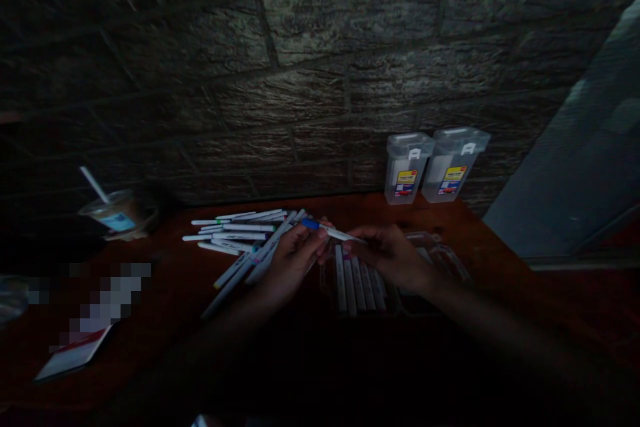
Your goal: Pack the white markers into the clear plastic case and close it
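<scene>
A white marker (pixel 339 234) with a blue cap end is held between both hands, above the table. The fingers of my left hand (pixel 296 252) are closed on it near the blue end. My right hand (pixel 393 255) pinches its other end. Under my right hand lies a clear plastic case (pixel 326 280), its lid part opened out to the right. Several white markers (pixel 357 287) lie side by side in the case's left half. To the left of my left hand, a loose pile of white markers (pixel 243 235) with coloured ends is spread on the table.
Two clear lidded containers (pixel 407 180) with yellow and blue labels stand at the back right by the stone wall (pixel 310 100). On the left of the wooden table (pixel 165 293) are a cup with a straw (pixel 116 213) and a flat booklet-like item (pixel 75 353).
</scene>
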The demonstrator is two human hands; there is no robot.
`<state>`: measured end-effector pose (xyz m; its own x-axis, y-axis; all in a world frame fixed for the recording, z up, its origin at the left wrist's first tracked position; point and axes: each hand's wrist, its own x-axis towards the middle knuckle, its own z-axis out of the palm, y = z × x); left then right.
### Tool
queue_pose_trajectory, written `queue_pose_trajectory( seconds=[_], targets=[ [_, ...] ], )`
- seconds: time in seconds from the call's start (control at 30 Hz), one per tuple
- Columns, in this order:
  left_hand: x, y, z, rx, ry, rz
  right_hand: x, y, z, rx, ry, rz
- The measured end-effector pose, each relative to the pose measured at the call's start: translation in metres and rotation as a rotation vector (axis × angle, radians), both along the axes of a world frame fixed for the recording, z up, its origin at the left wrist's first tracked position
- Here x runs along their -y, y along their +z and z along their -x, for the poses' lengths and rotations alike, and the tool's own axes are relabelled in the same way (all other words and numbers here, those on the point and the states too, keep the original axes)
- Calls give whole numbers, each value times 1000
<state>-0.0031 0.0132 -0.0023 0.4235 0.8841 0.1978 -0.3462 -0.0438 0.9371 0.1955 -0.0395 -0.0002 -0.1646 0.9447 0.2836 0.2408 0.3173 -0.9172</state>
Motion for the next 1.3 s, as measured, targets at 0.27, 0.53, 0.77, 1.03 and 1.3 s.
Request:
queue_pose_trajectory(
  seconds=[0.27,0.53,0.77,1.03,1.3],
  targets=[
    [-11,-4,23,8,-55,-21,2,1,-1,-83,-107,58],
    [-9,-1,25,150,-319,173,-6,10,-12,-531,-121,234],
    [-11,-1,28,216,-490,155,-3,12,-10,-641,-66,361],
    [-13,-6,28,199,-449,155,-4,12,-10,-657,-44,369],
    [-11,-2,27,150,-348,239,-3,12,-11,-579,-48,318]
  ],
)
